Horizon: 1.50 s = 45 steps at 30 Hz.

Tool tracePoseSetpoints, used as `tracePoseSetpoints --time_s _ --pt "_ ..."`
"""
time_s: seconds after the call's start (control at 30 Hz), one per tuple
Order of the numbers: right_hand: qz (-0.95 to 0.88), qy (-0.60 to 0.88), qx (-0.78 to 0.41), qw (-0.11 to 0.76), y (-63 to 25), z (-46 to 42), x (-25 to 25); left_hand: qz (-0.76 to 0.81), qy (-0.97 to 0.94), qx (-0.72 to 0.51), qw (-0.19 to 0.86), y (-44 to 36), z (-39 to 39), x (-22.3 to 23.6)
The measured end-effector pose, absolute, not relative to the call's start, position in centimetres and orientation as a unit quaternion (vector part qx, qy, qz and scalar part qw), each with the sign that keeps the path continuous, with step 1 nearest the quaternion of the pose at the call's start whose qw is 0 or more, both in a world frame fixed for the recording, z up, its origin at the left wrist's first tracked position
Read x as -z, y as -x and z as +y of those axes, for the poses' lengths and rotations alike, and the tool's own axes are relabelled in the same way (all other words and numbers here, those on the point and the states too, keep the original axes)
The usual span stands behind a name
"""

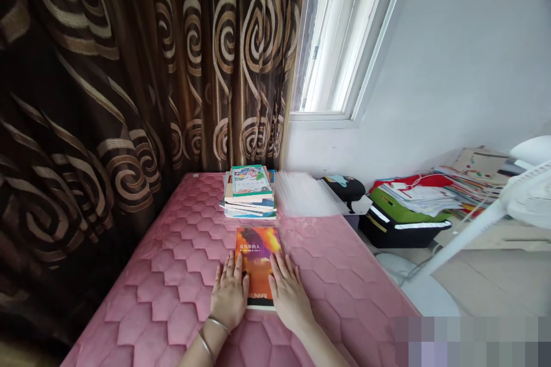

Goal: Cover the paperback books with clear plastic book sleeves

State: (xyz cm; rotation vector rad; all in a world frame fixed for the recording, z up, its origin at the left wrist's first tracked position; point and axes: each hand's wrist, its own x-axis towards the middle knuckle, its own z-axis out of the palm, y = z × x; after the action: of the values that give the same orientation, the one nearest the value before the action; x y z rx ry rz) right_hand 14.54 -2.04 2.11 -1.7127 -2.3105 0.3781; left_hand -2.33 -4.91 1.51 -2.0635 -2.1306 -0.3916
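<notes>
Book stack: the pile of books (253,183) serves as the landmark; it sits at the far end of the pink mattress (163,281), in front of the patterned curtain (193,69).
Orange book: the paperback (259,266) lies closed, cover up, on the mattress, just nearer the person than the pile of books and apart from it, its top edge toward the pile.
Left hand: the left hand (229,298) rests along the paperback's left edge; its fingers are straight and uncurled, the thumb by the cover. Whether they press inward cannot be told.
Right hand: the right hand (290,297) mirrors it along the right edge, fingers extended, neither clenched nor visibly gripping.
Plastic sheets: the clear sheets (305,194) lie directly right of the pile of books; whether they touch it is unclear.
Step on the cover: the person appears to be steadying or squaring the paperback between both hands.
Next move at the edges: a lift would call for fingers curled under both long sides, kept level; a slide toward the pile of books, for even pressure from both hands.
</notes>
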Motion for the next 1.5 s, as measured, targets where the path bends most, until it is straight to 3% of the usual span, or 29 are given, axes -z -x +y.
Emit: tracePoseSetpoints --time_s 0.3,0.6,0.77,0.93,1.17,1.5 --pt "-0.714 0.656 -0.153 0.191 -14.7 -0.5 -3.0 -0.721 0.683 0.103 0.053 2.3 -4.9 -2.2" --pt "-0.634 0.661 -0.347 0.200 -16.6 1.1 -5.4 -0.739 0.658 0.119 0.085 1.7 -5.1 -2.9" --pt "-0.592 0.595 -0.471 0.272 -16.5 0.3 -5.6 -0.717 0.678 0.120 0.104 1.1 -5.3 -3.1" --pt "-0.514 0.550 -0.564 0.339 -16.1 -0.2 -4.4 -0.695 0.707 0.120 0.056 1.4 -5.3 -3.4" --pt "-0.485 0.518 -0.602 0.366 -16.2 0.0 -2.8 -0.697 0.708 0.115 0.002 1.8 -5.3 -3.7" --pt "-0.529 0.523 -0.551 0.378 -16.2 0.0 -2.7 -0.674 0.724 0.136 0.054 0.1 -5.3 -5.2"
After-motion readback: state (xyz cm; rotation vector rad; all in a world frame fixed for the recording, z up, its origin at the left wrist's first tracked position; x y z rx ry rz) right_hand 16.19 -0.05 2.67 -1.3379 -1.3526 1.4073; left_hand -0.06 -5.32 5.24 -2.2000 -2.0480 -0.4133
